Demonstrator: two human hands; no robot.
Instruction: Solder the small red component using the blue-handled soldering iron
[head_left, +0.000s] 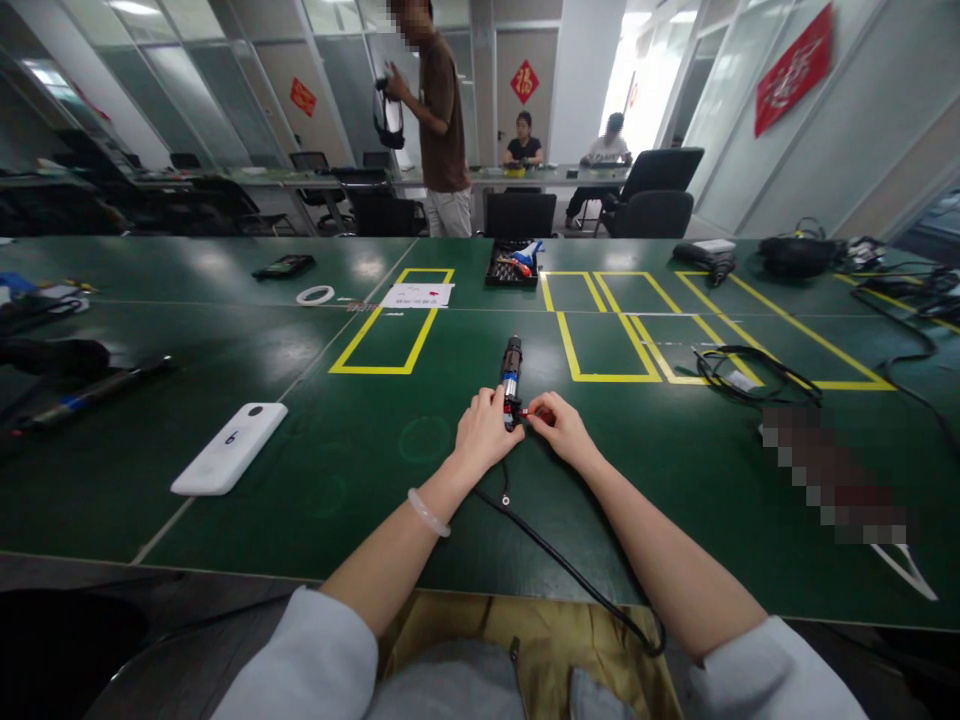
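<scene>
In the head view a slim electric screwdriver with its inner parts bare lies on the green table, its dark nose pointing away from me. My left hand is closed around its near end, by the silver and blue motor section. At the right side of that end, my right hand pinches a small red wire; its tip is partly hidden by my fingers. Below the hands a thin black lead ends in a ring terminal. A thick black cable runs from under my left hand over the table edge.
Left on the table are a white power bank, a tape roll and another long tool. A black tray stands ahead. Coiled cable lies right. Beyond, one person stands and others sit.
</scene>
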